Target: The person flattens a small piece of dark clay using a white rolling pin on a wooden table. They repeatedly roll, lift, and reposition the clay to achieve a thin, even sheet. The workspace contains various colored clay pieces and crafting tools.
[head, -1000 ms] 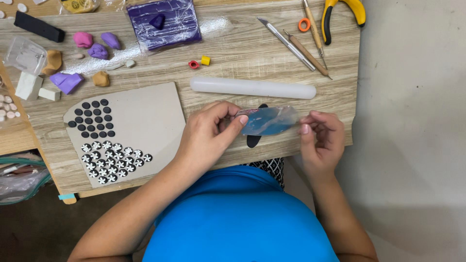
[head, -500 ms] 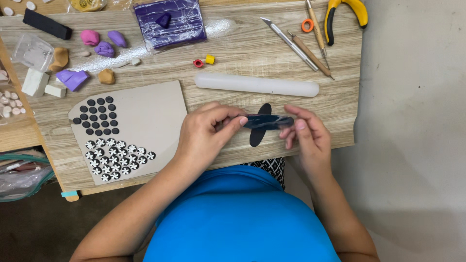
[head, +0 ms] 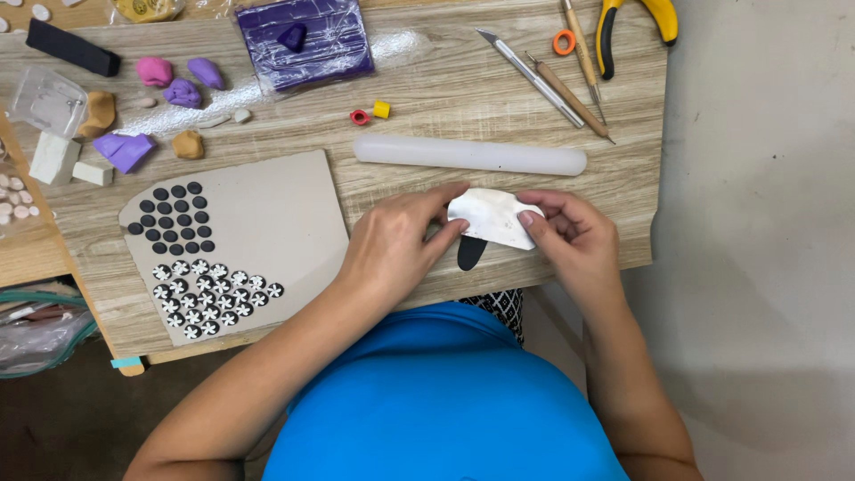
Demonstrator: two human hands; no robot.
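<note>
Nearest the camera, both bare hands meet at the near edge of the wooden table [head: 427, 85], just this side of the white rolling rod [head: 470, 156], which serves as the reference for all positions here. The left hand [head: 396, 245] pinches the left end of a white flexible sheet [head: 492, 216] between thumb and fingertips; the right hand [head: 570, 236] pinches its right end, fingers curled and pressed together. The sheet is held just above the table surface, close in front of the rod, slightly bowed. A flat black leaf-shaped clay piece [head: 470, 253] lies partly under the sheet, its lower tip showing at the table edge. Left of the rod lies a grey work card [head: 276, 223] carrying rows of plain black discs [head: 174, 218] and, nearer the person, black discs with white flower patterns [head: 209, 298]. Just beyond the rod sit a small red ring [head: 359, 117] and a yellow bead [head: 381, 110]. Farther beyond, to the left, is a wrapped purple clay block [head: 305, 40] with pink and purple clay lumps [head: 178, 80] beside it. Beyond the rod's right end lie a craft knife [head: 525, 76], wooden-handled tools [head: 570, 93] and yellow-handled pliers [head: 637, 22].
</note>
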